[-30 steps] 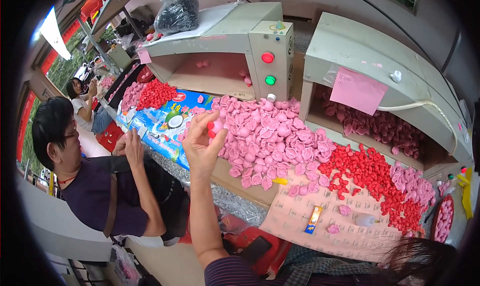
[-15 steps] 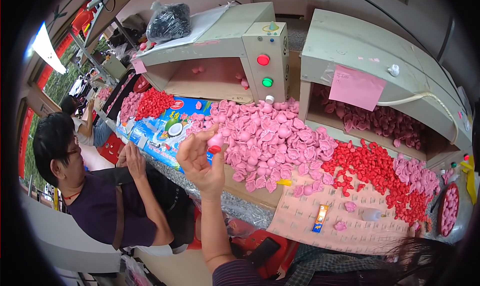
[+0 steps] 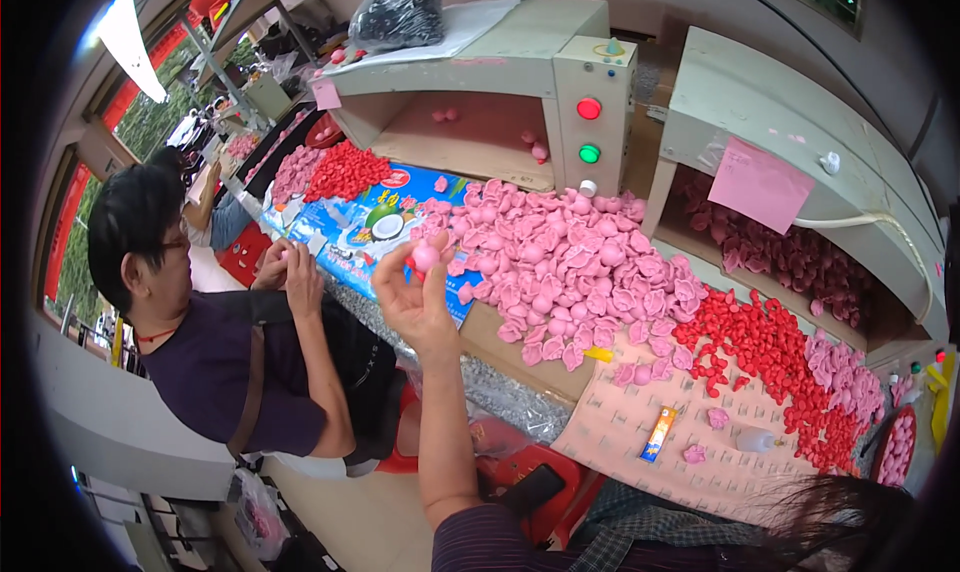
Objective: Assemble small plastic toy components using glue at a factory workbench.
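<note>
My left hand (image 3: 418, 307) is raised above the front edge of the bench, left of centre. Its thumb and fingers pinch a small pink ball (image 3: 426, 258) with a bit of red at its side. Beyond the hand lies a wide heap of pink petal-shaped pieces and balls (image 3: 570, 262). My right hand is out of view.
Red pieces (image 3: 740, 337) are heaped right of the pink ones. A glue tube (image 3: 658, 434) and small bottle (image 3: 757, 439) lie on a patterned sheet (image 3: 620, 412). Two grey hooded machines (image 3: 470, 82) stand behind. A co-worker (image 3: 220, 372) sits at left, hands raised.
The view has swung, so the bench sits farther right in the picture. My left hand has turned the pink ball, and its red part now shows at the left instead of below.
</note>
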Action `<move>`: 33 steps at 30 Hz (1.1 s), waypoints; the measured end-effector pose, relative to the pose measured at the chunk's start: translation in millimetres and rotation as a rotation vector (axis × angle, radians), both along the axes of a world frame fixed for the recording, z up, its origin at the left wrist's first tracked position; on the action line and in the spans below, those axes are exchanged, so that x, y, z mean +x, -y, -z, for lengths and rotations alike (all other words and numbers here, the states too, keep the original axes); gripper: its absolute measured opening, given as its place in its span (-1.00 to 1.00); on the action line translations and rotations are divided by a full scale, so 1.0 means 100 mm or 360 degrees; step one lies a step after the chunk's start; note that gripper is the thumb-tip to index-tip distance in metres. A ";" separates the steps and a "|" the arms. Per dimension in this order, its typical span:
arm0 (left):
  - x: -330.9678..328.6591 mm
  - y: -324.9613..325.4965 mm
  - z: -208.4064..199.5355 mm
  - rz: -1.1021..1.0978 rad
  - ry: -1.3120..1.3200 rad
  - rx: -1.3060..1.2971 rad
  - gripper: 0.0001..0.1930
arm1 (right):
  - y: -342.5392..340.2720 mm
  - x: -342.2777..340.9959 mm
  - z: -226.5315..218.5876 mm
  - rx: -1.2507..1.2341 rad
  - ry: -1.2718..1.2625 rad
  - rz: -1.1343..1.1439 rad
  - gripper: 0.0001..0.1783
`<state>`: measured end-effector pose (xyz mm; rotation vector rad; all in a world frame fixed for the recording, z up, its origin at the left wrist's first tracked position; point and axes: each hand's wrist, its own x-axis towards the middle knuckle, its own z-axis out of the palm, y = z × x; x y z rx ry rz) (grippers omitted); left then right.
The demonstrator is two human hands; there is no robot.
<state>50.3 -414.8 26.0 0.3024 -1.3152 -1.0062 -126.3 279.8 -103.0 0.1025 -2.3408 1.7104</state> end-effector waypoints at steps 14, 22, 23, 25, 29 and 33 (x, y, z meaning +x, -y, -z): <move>0.28 0.98 0.26 -0.0377 -0.0124 0.0170 -0.65 | 0.39 -0.03 -0.44 0.0143 -0.1018 -0.0745 -0.77; 0.44 1.34 0.38 -0.0566 -0.0189 0.0253 -0.63 | 0.99 0.37 -1.07 0.0608 -0.0439 -0.0098 -0.73; 0.45 1.35 0.39 -0.0625 -0.0161 0.0229 -0.62 | 0.94 0.36 -1.02 0.0610 -0.0439 -0.0096 -0.73; 0.42 1.32 0.38 -0.0590 -0.0166 0.0236 -0.62 | 0.86 0.33 -0.93 0.0207 -0.0155 -0.0230 -0.74; 0.43 1.31 0.42 -0.0540 -0.0188 0.0247 -0.62 | 0.86 0.31 -0.93 0.0187 -0.0161 -0.0182 -0.73; 0.41 1.34 0.49 -0.0471 -0.0181 0.0242 -0.62 | -0.03 -0.11 -0.01 0.0010 -0.0486 -0.0472 -0.67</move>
